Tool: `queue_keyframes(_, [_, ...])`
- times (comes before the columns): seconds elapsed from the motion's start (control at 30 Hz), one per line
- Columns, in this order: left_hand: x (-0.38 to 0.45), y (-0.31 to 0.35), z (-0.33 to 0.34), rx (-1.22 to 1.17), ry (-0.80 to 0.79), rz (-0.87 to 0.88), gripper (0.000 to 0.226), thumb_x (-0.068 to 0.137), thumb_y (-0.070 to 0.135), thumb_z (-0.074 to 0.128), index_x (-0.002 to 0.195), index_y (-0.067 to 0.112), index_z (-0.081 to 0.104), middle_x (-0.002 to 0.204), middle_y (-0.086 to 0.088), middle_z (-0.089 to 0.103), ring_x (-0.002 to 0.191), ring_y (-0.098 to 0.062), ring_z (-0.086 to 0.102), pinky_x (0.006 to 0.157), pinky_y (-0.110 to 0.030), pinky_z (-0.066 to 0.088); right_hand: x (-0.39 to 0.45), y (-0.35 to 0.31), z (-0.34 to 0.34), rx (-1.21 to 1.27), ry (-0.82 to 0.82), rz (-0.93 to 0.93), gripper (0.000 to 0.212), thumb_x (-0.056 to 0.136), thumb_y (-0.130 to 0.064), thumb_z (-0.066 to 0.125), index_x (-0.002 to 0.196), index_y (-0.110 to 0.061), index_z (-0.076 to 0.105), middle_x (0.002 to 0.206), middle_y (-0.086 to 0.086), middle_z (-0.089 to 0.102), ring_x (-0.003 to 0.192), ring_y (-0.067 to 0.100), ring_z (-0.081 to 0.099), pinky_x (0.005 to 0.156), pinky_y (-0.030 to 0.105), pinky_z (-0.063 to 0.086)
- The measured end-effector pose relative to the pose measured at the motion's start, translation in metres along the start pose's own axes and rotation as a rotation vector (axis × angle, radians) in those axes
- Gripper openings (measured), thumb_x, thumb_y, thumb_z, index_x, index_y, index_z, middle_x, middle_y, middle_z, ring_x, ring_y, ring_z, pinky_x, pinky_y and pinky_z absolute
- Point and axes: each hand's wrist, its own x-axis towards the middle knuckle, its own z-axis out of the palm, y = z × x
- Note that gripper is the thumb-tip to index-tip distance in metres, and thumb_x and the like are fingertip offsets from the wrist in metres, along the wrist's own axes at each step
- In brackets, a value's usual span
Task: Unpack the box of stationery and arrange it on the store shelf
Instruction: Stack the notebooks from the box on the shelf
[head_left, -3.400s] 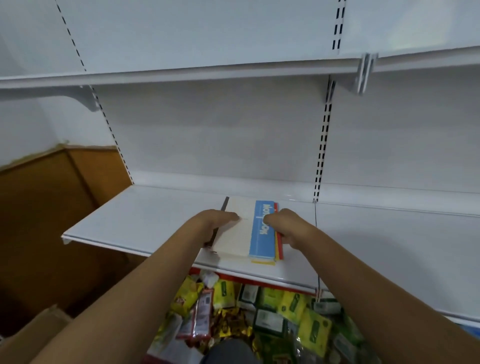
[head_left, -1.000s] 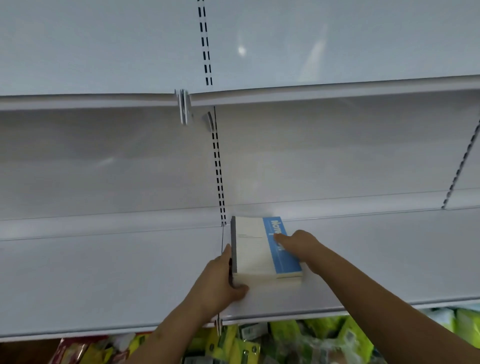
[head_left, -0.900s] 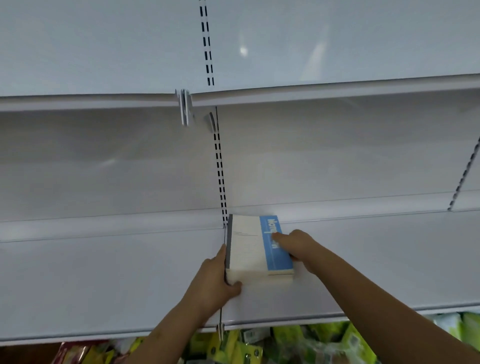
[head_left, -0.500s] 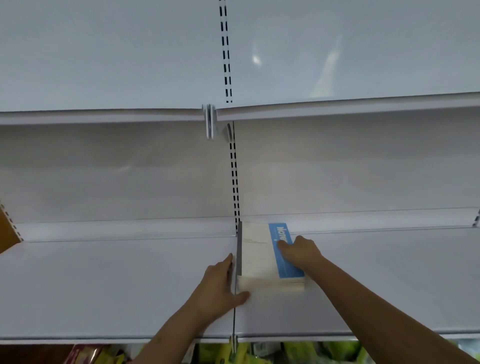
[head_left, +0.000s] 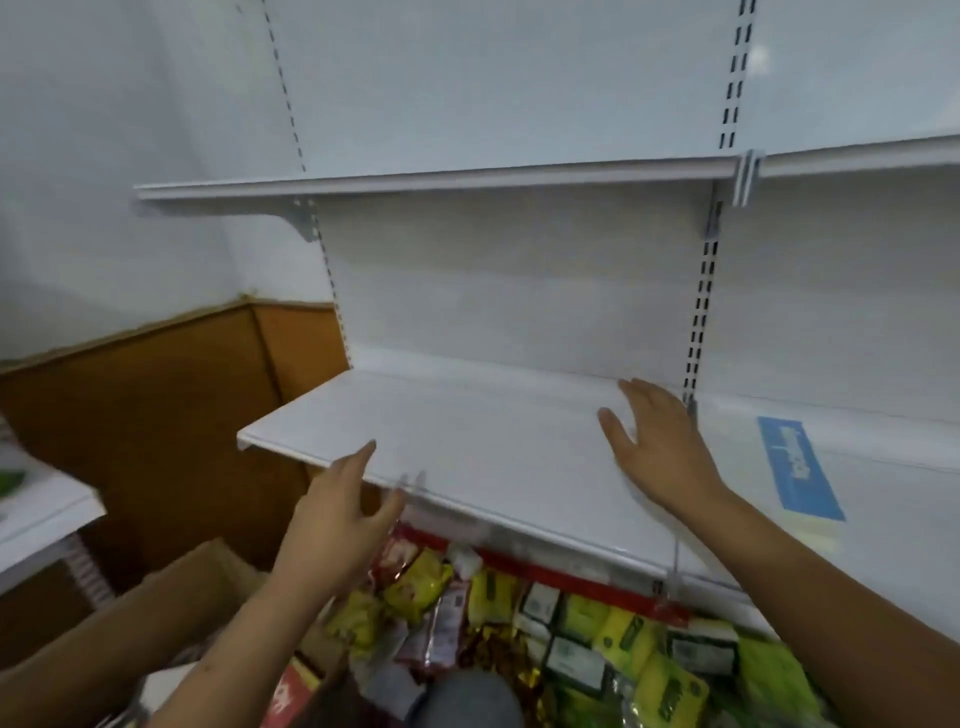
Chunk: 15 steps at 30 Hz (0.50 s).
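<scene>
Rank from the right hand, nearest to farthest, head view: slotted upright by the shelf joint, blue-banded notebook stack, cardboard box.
From the right hand:
1. Slotted upright, just behind the fingertips to the right.
2. Blue-banded notebook stack, further right on the shelf.
3. Cardboard box, far lower left.

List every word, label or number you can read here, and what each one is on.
None can be read.
Stack of notebooks on the shelf: white lettering on the blue band, too blurred.
Snack packets below: label print too small and blurred.
Cardboard box: no print seen.
</scene>
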Motion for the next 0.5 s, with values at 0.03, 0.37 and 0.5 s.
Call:
queue_keyframes(0.03, [-0.015,-0.015,-0.017,0.006,0.044,-0.039,0.066,0.094,0.049,0.055,0.151,0.027,0.032,0.151,0.001,0.043,0.136,-0.019,0.041,0.109,-0.04,0.04,-0.005,-0.021,0.012,0.032,-0.023,-0.054,0.071,0.096,-0.059,0.028,0.15,-0.012,0.034,0.155,0.008,0.033,0.144,0.024,0.026,0.12,0.036,0.019])
queue_keyframes(0.37, [-0.22,-0.142,-0.126,0.147,0.466,-0.647,0.057,0.094,0.037,0.059,0.146,0.02,0.042,0.14,-0.003,0.053,0.128,-0.019,0.049,0.101,-0.039,0.047,-0.108,-0.207,0.114,0.431,-0.243,-0.256,0.065,0.093,-0.056,0.031,0.149,-0.021,0.036,0.155,0.003,0.035,0.141,0.022,0.032,0.114,0.041,0.027])
queue_keyframes(0.5, [-0.279,-0.172,-0.127,0.153,0.455,-0.78,0.059,0.092,0.047,0.052,0.145,0.022,0.043,0.136,0.0,0.055,0.124,-0.018,0.049,0.099,-0.039,0.049,-0.154,-0.244,0.155,0.452,-0.415,-0.276,0.063,0.094,-0.057,0.032,0.15,-0.027,0.031,0.156,0.003,0.033,0.14,0.023,0.035,0.108,0.041,0.034])
